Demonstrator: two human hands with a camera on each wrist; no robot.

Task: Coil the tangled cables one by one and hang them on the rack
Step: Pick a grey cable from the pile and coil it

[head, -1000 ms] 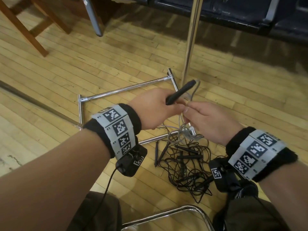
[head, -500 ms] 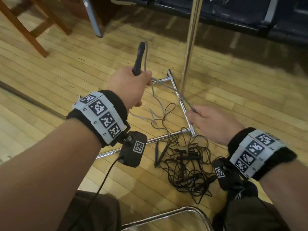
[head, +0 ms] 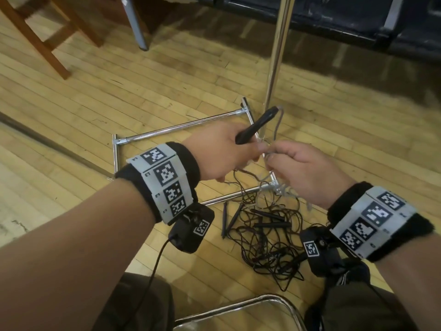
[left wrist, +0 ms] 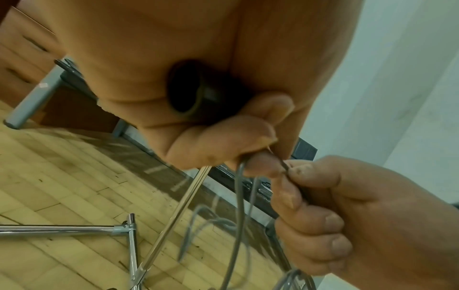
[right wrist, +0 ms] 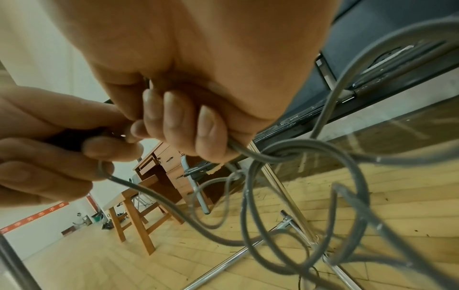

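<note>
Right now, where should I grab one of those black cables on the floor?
Judging by shape, take a black cable by a rigid handle at the pile's near-top, coming from above: the handles lie flat and exposed, while the thin cords are knotted together. Both hands are busy with the grey cable.

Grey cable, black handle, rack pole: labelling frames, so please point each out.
grey cable (right wrist: 250,198), right wrist view, on a hanging loop.
black handle (head: 256,125), head view, mid-shaft above the left hand.
rack pole (head: 276,48), head view, upright chrome tube.

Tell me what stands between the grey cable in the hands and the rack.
No object blocks it. The grey cable hangs in loose loops from the right hand; the left hand grips its black handle. The rack pole rises just behind. Hanging bar not in view.
</note>
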